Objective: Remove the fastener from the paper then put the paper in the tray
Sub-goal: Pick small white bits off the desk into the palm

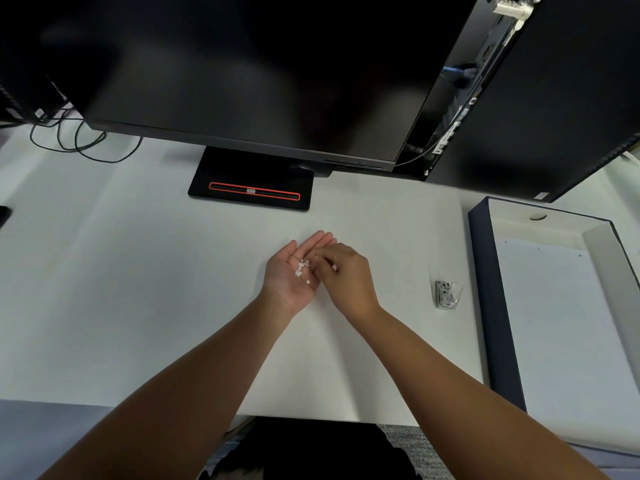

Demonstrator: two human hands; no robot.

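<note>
My left hand (294, 271) lies palm up over the desk with its fingers straight, carrying several small white paper bits (302, 268). My right hand (343, 271) reaches across it, fingertips bunched over the palm and pinching one bit. Both hands hover above a large white paper sheet (398, 341) that lies flat on the desk. A small clear fastener clip (448, 294) stands on the sheet's right part, apart from both hands. The dark blue tray (485, 289) sits at the right with white paper (561, 323) lying in it.
A black monitor (242, 71) hangs over the back of the desk, its stand base (252, 188) just beyond the sheet. A second dark screen (554, 98) stands at the back right. Cables (79, 140) lie at the back left. The desk's front edge runs below my forearms.
</note>
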